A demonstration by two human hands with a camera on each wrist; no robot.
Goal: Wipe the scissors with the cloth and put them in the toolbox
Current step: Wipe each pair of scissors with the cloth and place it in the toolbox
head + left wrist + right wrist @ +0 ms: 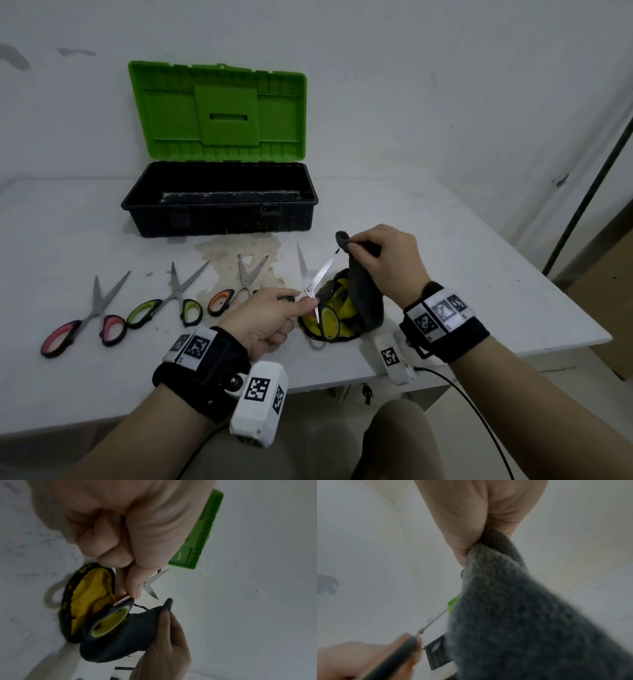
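My left hand (274, 317) grips a pair of yellow-green-handled scissors (313, 279) near the pivot, blades spread and pointing up and away. In the left wrist view the scissors (150, 584) show one handle loop below my thumb. My right hand (380, 255) pinches the upper corner of a grey and yellow cloth (359, 294), lifting it just right of the blade tips; the cloth's lower part lies bunched on the table. The cloth (513, 608) fills the right wrist view. The black toolbox (219, 202) stands behind, its green lid (219, 109) raised.
Three more pairs of scissors lie in a row at my left: pink-handled (85, 318), green-handled (171, 298), orange-handled (236, 287). A brownish stain (239, 253) marks the white table (68, 240) before the toolbox. The table's edge runs near my wrists.
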